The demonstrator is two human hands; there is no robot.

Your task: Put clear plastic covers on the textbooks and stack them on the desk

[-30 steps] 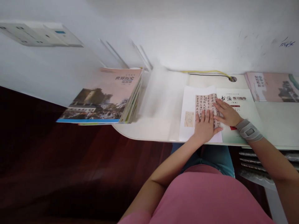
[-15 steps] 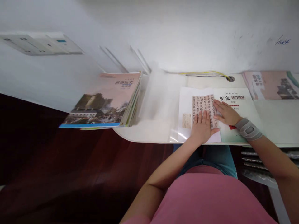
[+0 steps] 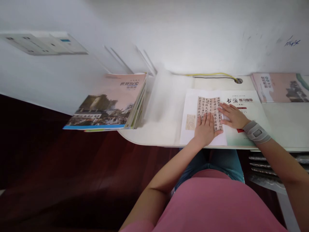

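Observation:
A calligraphy workbook (image 3: 246, 119) lies on the white table with its outer covers facing up. Its left cover (image 3: 189, 111) carries a strip of brush writing; the right one has a printed title. My left hand (image 3: 205, 127) rests flat on the left cover, fingers stretched over the writing strip. Beside it, my right hand (image 3: 233, 116) presses flat near the spine, fingers spread across both covers. A grey strap wraps my right wrist. Neither hand grasps anything. Just left of the workbook is a hazy, see-through sheet (image 3: 160, 96), blurred at its edges.
A stack of books (image 3: 103, 104) with a world history atlas on top stands at the left, jutting past the rounded table edge (image 3: 132, 141). A pink book (image 3: 280, 87) lies back right. Yellow and black cables enter a hole (image 3: 238, 81) by the wall.
My left hand has slid slightly left across the left cover. The bright glare at that cover's lower left edge is gone. My right hand stays nearly in place.

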